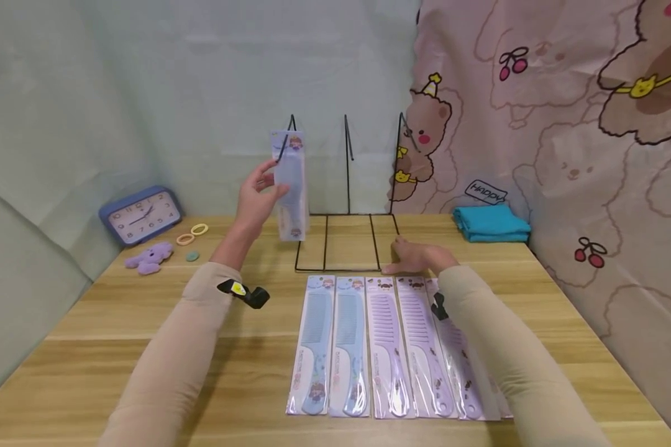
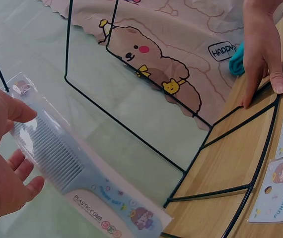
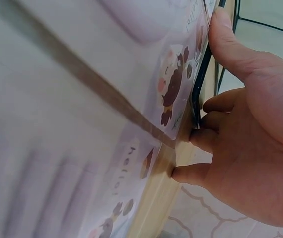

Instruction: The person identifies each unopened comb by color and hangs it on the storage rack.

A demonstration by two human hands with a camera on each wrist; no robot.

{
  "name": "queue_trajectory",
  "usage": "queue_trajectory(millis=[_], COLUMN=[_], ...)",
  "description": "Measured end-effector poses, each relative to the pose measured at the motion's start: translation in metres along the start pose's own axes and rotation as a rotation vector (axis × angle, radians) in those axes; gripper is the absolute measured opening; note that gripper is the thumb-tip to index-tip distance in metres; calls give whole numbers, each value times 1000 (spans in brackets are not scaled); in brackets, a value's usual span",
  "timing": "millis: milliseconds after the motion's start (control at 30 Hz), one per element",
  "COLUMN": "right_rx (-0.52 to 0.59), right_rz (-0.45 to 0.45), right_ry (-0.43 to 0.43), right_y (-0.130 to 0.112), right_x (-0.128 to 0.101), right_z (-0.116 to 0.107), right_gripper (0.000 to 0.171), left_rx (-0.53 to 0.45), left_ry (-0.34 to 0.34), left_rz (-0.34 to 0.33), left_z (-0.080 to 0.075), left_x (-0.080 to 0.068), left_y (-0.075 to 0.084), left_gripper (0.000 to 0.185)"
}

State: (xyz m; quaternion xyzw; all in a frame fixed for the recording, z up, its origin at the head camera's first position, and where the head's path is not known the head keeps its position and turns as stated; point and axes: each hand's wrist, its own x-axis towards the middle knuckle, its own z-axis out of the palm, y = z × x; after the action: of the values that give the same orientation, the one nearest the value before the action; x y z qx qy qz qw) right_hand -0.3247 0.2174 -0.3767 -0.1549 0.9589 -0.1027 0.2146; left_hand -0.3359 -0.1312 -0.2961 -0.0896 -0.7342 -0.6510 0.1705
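Observation:
My left hand [image 1: 260, 195] pinches a packaged blue comb [image 2: 57, 153], thumb across its front. The package hangs upright at the left hook of a black wire display rack [image 1: 338, 270], and the prong overlaps its top. A sliver of another package edge shows behind it. At the rack's front right corner, my right hand [image 1: 416, 256] grips the base, thumb on the front wire and fingers by the side wire. Below the rack lie two packaged blue combs [image 1: 315, 329] and several packaged purple combs [image 1: 386, 329] in a row, partly covered by my right sleeve.
A blue-framed clock [image 1: 141, 216] leans at the back left, near a purple plush toy [image 1: 150, 257], two hair ties [image 1: 186, 239] and a small green disc [image 1: 192, 255]. A folded turquoise cloth [image 1: 491, 223] lies at the back right. Curtains hang behind the wooden table [image 1: 246, 385].

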Motion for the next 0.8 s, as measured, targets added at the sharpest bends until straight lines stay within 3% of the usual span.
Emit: queue_trajectory(millis=[333, 567, 800], right_rx=[14, -8, -12], right_rz=[11, 5, 4], right_ry=[-4, -6, -4], right_y=[-3, -2, -3], right_x=[0, 2, 1], right_z=[-1, 0, -1], right_gripper=[98, 98, 98], left_rx=[39, 20, 39], left_ry=[-36, -39, -126], left_rz=[-54, -90, -112], left_z=[-14, -5, 3], left_x=[-17, -39, -65], left_y=[-9, -22, -34], left_gripper=[45, 45, 49])
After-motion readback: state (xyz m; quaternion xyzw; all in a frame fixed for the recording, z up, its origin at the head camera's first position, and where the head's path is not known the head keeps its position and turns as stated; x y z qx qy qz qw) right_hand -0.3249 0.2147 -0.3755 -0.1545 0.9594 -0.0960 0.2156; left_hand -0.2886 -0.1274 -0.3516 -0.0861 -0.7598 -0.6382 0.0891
